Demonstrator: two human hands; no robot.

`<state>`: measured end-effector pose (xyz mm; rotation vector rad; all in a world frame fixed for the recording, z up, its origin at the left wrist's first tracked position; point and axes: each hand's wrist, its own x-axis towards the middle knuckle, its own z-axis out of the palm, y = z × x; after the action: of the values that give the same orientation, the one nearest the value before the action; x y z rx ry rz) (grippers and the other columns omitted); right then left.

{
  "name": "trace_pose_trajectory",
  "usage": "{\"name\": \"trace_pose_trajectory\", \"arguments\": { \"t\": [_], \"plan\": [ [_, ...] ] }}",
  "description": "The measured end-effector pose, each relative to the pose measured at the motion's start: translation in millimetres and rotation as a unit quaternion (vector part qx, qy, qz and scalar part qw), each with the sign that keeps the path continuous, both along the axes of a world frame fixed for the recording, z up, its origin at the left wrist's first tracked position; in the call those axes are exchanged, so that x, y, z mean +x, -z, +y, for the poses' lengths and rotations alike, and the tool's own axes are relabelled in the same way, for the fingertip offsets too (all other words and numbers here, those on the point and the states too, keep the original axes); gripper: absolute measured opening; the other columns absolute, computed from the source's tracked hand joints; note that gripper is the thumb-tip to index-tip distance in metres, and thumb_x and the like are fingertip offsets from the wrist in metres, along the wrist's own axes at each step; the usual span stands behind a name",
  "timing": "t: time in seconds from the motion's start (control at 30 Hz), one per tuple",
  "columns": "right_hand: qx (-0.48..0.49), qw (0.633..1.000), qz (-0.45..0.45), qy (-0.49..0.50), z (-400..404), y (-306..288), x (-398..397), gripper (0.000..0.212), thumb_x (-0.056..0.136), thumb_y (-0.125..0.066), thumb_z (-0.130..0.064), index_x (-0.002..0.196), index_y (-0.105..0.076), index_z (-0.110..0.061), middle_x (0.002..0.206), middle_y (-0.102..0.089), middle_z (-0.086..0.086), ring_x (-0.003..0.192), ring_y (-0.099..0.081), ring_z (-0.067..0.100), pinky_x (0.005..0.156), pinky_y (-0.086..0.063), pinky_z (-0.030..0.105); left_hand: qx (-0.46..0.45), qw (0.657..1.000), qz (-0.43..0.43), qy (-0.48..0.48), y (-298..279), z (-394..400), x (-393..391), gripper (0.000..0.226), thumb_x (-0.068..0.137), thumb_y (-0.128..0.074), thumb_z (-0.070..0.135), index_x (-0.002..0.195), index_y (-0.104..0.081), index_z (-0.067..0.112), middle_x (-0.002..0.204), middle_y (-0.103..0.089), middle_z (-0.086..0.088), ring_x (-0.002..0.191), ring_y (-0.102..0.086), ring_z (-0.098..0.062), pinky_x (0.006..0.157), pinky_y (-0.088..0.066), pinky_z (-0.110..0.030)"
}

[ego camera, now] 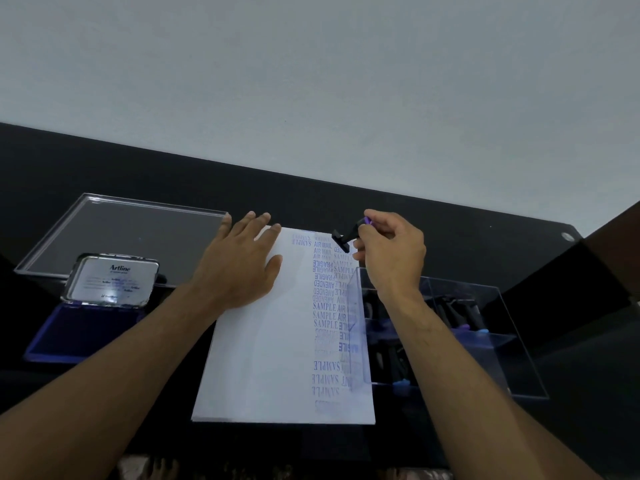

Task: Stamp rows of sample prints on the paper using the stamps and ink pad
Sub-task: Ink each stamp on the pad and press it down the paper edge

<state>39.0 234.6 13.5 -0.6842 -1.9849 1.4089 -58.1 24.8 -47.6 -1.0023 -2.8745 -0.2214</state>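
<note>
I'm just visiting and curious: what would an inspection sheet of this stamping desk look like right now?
Surface: black table against a pale wall.
Job's things: white paper with blue prints (SAMPLE, AIR MAIL, FRAGILE, AMENDED) down its right side; black stamp tilted above the top right corner; ink pad open at left, lid up.
Clutter: clear flat tray at far left; clear box of more stamps at right, overlapping the paper's edge.
Grippers: left hand flat on the paper; right hand pinches the stamp's handle.
Cables: nothing seen.
Surroundings: patterned floor at the bottom edge.
</note>
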Motion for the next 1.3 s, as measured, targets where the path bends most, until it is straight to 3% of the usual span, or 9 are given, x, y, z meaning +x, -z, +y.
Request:
{"name": "trace_pose_trajectory", "arguments": {
  "t": [0.13, 0.27, 0.53, 0.67, 0.77, 0.83, 0.93, 1.07, 1.3],
  "plan": [
    [-0.017, 1.000, 0.015, 0.005, 2.2, -9.2, 29.7, 0.022, 0.086, -0.067, -0.010, 0.104, -0.073, -0.021, 0.097, -0.069, 0.005, 0.073, -0.071, 0.017, 0.056, -0.059, 0.030, 0.059, 0.997, -0.044, 0.018, -12.8, 14.4, 38.3, 0.069, 0.095, -0.022, 0.055, 0.155, -0.033, 0.023, 0.164, -0.027, -0.002, 0.153, -0.019, -0.024, 0.125, -0.009, -0.049],
    [-0.030, 0.999, 0.024, 0.012, 6.5, -20.6, 68.0, 0.022, 0.087, -0.066, -0.008, 0.105, -0.073, -0.018, 0.099, -0.068, 0.005, 0.066, -0.070, 0.015, 0.053, -0.056, 0.024, 0.084, 0.993, -0.064, 0.046, -23.4, 29.6, 77.3, 0.070, 0.094, -0.021, 0.057, 0.156, -0.032, 0.026, 0.165, -0.023, 0.002, 0.154, -0.015, -0.021, 0.123, -0.003, -0.040],
    [-0.029, 0.998, 0.029, 0.037, 19.8, -22.9, 129.1, 0.023, 0.085, -0.067, -0.008, 0.102, -0.073, -0.021, 0.096, -0.069, 0.006, 0.069, -0.070, 0.016, 0.055, -0.058, 0.028, 0.093, 0.989, -0.070, 0.093, -36.4, 51.0, 127.8, 0.069, 0.095, -0.021, 0.056, 0.156, -0.031, 0.027, 0.165, -0.023, 0.003, 0.154, -0.016, -0.019, 0.125, -0.009, -0.040],
    [0.025, 0.999, -0.001, 0.029, 15.2, -12.5, 147.0, 0.026, 0.080, -0.068, -0.013, 0.098, -0.073, -0.031, 0.092, -0.069, -0.005, 0.078, -0.069, 0.014, 0.067, -0.060, 0.036, 0.090, 0.988, -0.078, 0.102, -33.7, 51.0, 143.3, 0.067, 0.095, -0.020, 0.052, 0.155, -0.032, 0.025, 0.165, -0.025, 0.002, 0.153, -0.019, -0.020, 0.126, -0.013, -0.041],
    [0.095, 0.995, -0.027, 0.002, 4.5, -4.9, 158.4, 0.025, 0.079, -0.070, -0.015, 0.099, -0.073, -0.029, 0.094, -0.064, -0.012, 0.083, -0.064, 0.002, 0.078, -0.056, 0.026, 0.097, 0.988, -0.086, 0.088, -22.7, 42.8, 150.2, 0.066, 0.096, -0.022, 0.050, 0.156, -0.031, 0.024, 0.163, -0.029, 0.000, 0.152, -0.023, -0.020, 0.125, -0.016, -0.043],
    [0.147, 0.988, -0.036, -0.022, -3.9, -0.3, 162.7, 0.025, 0.079, -0.072, -0.014, 0.100, -0.073, -0.026, 0.095, -0.062, -0.012, 0.082, -0.062, 0.000, 0.077, -0.052, 0.017, 0.093, 0.989, -0.090, 0.077, -13.9, 36.7, 153.4, 0.067, 0.096, -0.022, 0.052, 0.156, -0.031, 0.023, 0.163, -0.030, -0.001, 0.151, -0.025, -0.022, 0.125, -0.018, -0.045],
    [0.220, 0.972, -0.047, -0.069, -12.1, 6.4, 164.9, 0.022, 0.076, -0.072, -0.009, 0.094, -0.071, -0.021, 0.092, -0.057, -0.011, 0.079, -0.058, 0.004, 0.074, -0.050, 0.014, 0.062, 0.993, -0.078, 0.071, -1.1, 31.4, 155.7, 0.070, 0.095, -0.019, 0.057, 0.155, -0.031, 0.024, 0.163, -0.030, -0.001, 0.152, -0.023, -0.023, 0.124, -0.017, -0.045],
    [0.265, 0.952, -0.096, -0.116, -19.5, 11.5, 165.3, 0.021, 0.075, -0.072, -0.012, 0.087, -0.059, -0.024, 0.087, -0.053, -0.010, 0.076, -0.051, 0.005, 0.067, -0.045, 0.015, 0.049, 0.994, -0.074, 0.068, 10.1, 30.7, 158.1, 0.078, 0.091, -0.011, 0.062, 0.155, -0.032, 0.023, 0.163, -0.029, -0.002, 0.153, -0.018, -0.024, 0.123, -0.012, -0.046],
    [0.270, 0.939, -0.151, -0.149, -25.4, 8.3, 162.4, 0.014, 0.079, -0.072, -0.020, 0.079, -0.059, -0.026, 0.084, -0.058, -0.009, 0.072, -0.056, 0.006, 0.069, -0.053, 0.026, 0.042, 0.995, -0.065, 0.067, 15.6, 30.1, 158.3, 0.076, 0.092, -0.011, 0.060, 0.153, -0.036, 0.021, 0.163, -0.030, -0.003, 0.153, -0.018, -0.024, 0.123, -0.009, -0.046]
  ]
}}
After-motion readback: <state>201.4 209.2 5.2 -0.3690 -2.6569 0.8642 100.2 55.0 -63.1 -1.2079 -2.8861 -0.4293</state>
